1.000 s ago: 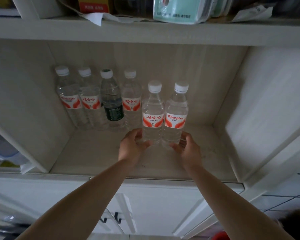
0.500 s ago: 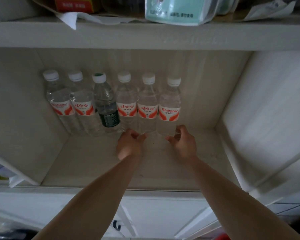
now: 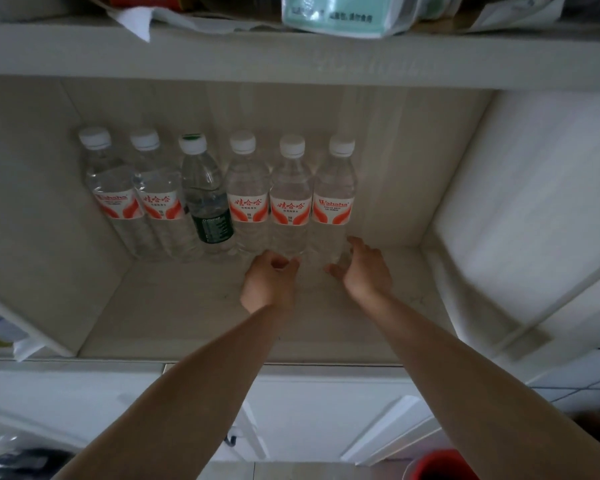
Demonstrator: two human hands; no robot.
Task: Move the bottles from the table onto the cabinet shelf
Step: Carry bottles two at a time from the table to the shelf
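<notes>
Pale laminate with a faint wood grain lines the cabinet shelf (image 3: 174, 317), a deep boxy compartment with flat side walls and a matte floor. Above the shelf, a thick white board (image 3: 291, 53) carries soft packets, among them a mint-green pouch (image 3: 329, 15) hanging over its front edge. Below the shelf sit glossy white cabinet doors (image 3: 326, 417), and a round red rim (image 3: 440, 465) shows at the bottom right corner. Along the back wall of the shelf stand six clear plastic bottles in a close row, all upright, ribbed and cylindrical with white screw caps; five wear red-and-white labels, while the third from the left is the dark-labelled bottle (image 3: 207, 202). The fifth bottle (image 3: 290, 202) and sixth bottle (image 3: 333, 199) stand at the right end of the row, side by side. The left hand (image 3: 269, 282) is loosely curled at the foot of the fifth bottle, its fingertips at the base; whether it grips cannot be told. The right hand (image 3: 364, 268) is spread and relaxed beside the base of the sixth bottle, thumb forward, holding nothing.
</notes>
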